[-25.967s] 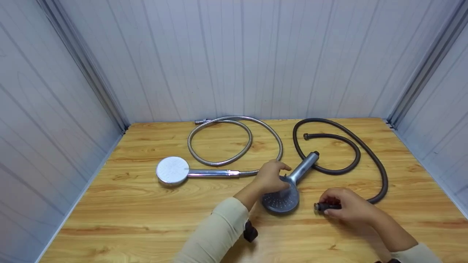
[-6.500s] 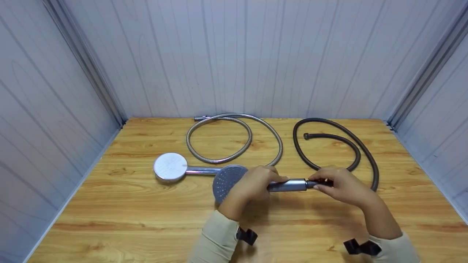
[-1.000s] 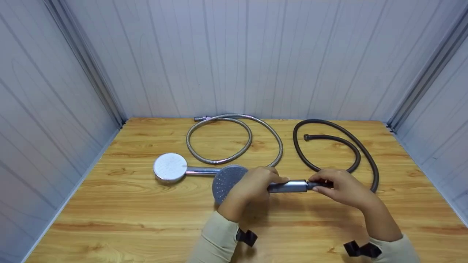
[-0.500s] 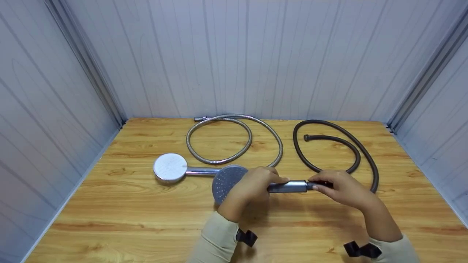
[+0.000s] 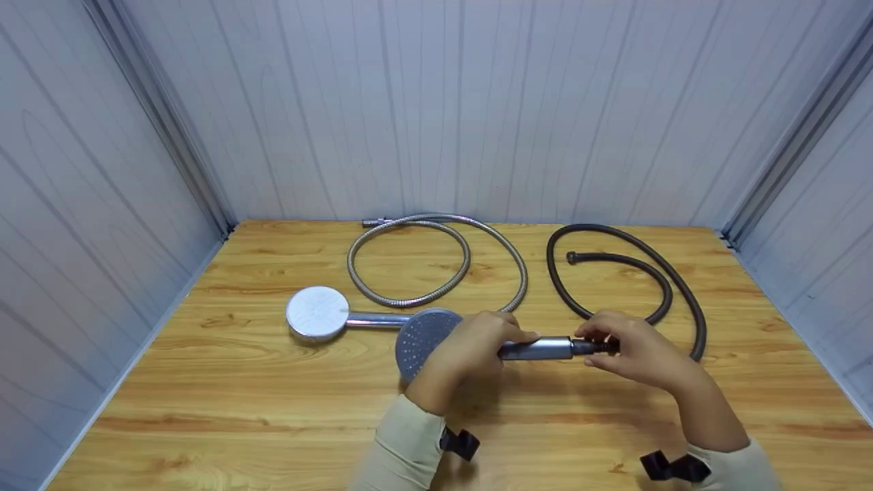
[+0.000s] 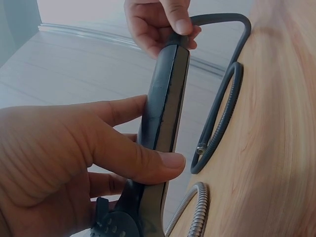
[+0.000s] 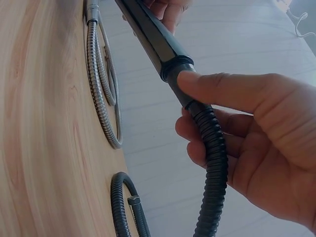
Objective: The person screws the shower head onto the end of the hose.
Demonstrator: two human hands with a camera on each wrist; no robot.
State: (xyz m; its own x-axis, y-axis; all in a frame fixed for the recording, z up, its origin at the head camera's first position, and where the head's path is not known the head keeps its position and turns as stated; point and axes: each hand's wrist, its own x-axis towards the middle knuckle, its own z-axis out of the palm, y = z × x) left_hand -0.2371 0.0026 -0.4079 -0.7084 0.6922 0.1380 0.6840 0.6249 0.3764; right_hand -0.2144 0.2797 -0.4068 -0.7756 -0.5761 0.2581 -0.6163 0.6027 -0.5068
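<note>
My left hand [image 5: 477,341] grips the handle of a grey shower head [image 5: 419,344], whose round nozzle face shows left of the wrist. In the left wrist view the thumb lies across the flat handle [image 6: 165,98] and the fingers go behind it. The end of a black ribbed shower hose [image 7: 212,148] meets the handle's tip. My right hand [image 5: 641,351] holds the connector [image 7: 180,81] there, thumb on one side and curled fingers behind the hose. Handle and hose end line up, raised over the wooden table [image 5: 273,423].
A chrome shower head [image 5: 317,314] lies at the left, its handle partly behind the grey one. Its silver metal hose [image 5: 409,302] loops towards the back. The black hose's free end [image 5: 571,258] lies at the back right. White panel walls [image 5: 436,109] enclose the table.
Since the earliest frame, the grey shower head and the hose end have been lifted and brought together. In the last half second my right fingers have spread a little around the connector.
</note>
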